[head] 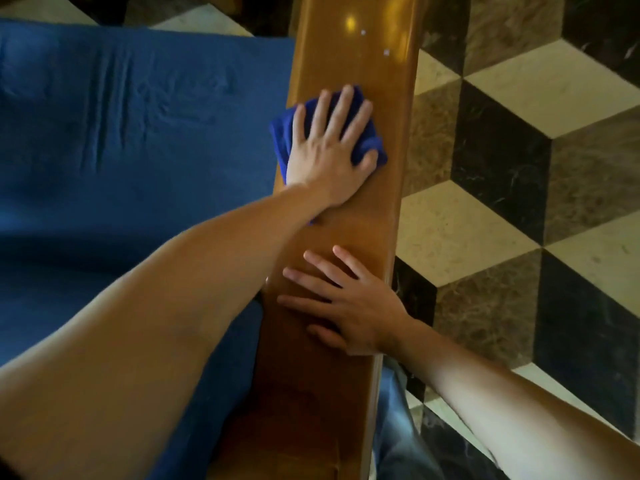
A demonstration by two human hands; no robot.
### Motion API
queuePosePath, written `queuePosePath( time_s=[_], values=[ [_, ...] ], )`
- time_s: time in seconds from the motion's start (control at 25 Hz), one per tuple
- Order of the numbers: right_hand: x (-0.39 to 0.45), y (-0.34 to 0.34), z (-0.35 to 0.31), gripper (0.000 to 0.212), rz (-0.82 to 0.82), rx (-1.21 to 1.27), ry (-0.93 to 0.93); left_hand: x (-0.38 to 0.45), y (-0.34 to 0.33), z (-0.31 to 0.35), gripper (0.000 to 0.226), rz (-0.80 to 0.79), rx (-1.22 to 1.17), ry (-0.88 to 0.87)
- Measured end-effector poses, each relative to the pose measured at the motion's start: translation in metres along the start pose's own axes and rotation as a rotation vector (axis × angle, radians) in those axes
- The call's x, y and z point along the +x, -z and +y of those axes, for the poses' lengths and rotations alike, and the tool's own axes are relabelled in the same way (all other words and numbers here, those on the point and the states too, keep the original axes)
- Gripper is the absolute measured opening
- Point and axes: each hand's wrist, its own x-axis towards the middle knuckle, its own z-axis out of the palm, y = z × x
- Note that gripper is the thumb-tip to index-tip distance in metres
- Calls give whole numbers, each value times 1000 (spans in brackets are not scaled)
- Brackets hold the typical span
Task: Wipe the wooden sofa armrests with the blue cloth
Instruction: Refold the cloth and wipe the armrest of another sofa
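Right hand [349, 308] flat on armrest [349, 220], fingers spread; left hand [329, 150] presses blue cloth [367, 147], fingers splayed.

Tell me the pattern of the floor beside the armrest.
The floor has a cube pattern in cream, black and brown, seen in the head view.

1. Long brown wooden armrest [349, 64]: polished, glossy varnish; bright light reflections and a few small white specks are seen at the far end; smooth surface.
2. Folded deep-blue cloth [369, 147]: soft, matt fabric, bunched where it is pressed by the left hand [329, 157].
3. Dark blue sofa seat cover [121, 133]: matt woven cloth, creased and wrinkled in places.
4. Cube-patterned floor tiles [519, 133]: polished stone look, veined like marble, in cream, black and mottled brown; a slight sheen is seen.
5. Faded blue denim-like trouser fabric [398, 427]: matt.
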Motion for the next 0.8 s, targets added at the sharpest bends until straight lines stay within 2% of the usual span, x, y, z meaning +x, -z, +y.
queuePosePath(
  time_s=[0.12, 0.2, 0.36, 0.48, 0.52, 0.56, 0.6, 0.68, 0.72, 0.8],
  values=[
    [1, 6, -2, 62, -33, -3, -3, -57, 4, -11, 71, -113, 120, -266],
    [3, 9, -4, 62, -33, 2, -3, -57, 4, -15, 72, -148, 127, -301],
    [3, 6, 2, 63, 15, 37, 10, 51, 15, -3, 70, -80, 19, -193],
    [3, 7, -2, 63, -10, 77, 32, 121, 21, -14, 69, -1, -57, 66],
    [2, 6, 0, 62, 8, 87, -18, 126, 16, -11, 69, 16, -85, 127],
    [3, 6, 3, 61, 61, 107, -131, 117, 11, -6, 69, 36, -113, 173],
    [6, 8, 10, 60, 150, 139, -321, 95, 7, -1, 69, 55, -108, 208],
    [19, 20, 46, 62, 314, 265, -797, 46, 2, 4, 69, 89, -79, 269],
    [31, 28, 70, 64, 360, 368, -971, 27, 1, 4, 70, 69, -69, 294],
    [54, 39, 110, 66, 483, 596, -1095, 5, 0, 10, 72, 2, -50, 320]
  ],
)
